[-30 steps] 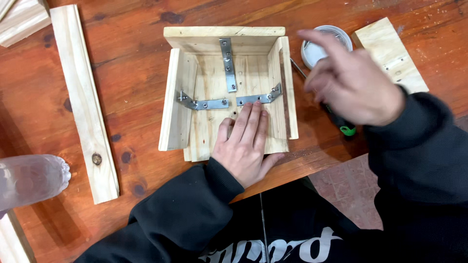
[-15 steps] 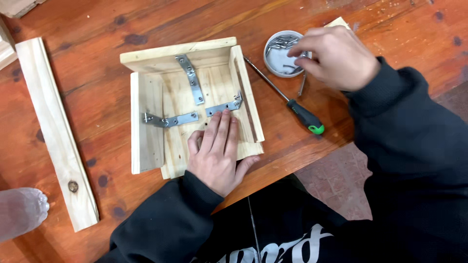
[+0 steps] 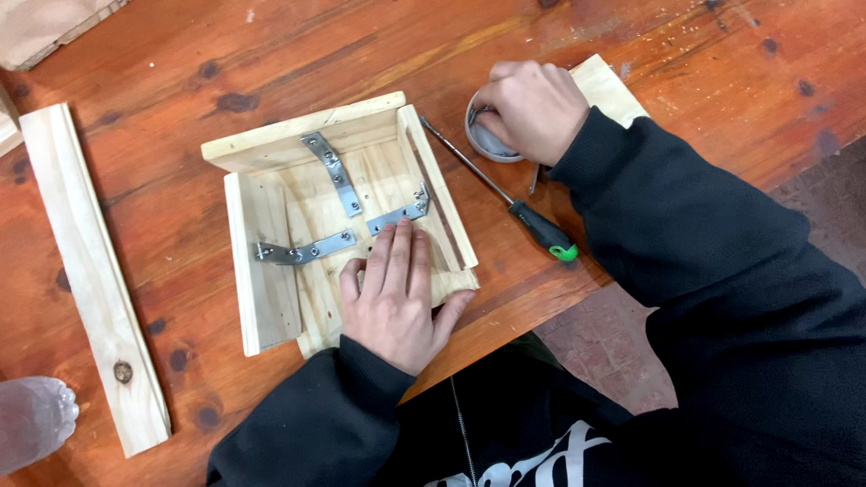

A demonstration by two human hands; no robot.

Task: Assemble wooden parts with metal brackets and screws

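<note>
Left hand (image 3: 394, 298) lies flat, pinning the box (image 3: 338, 216) — right hand (image 3: 532, 108) curls into the tin (image 3: 487, 144), likely picking a screw; screwdriver (image 3: 505, 194) next, needing a firm grip.

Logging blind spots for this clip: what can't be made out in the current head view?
- Contents of the round tin: covered by the right hand.
- Whether its fingertips pinch anything: curled inside the tin.
- Box floor under the left hand: covered by the palm.
- Pale blurred object: cut off by the left edge.
</note>
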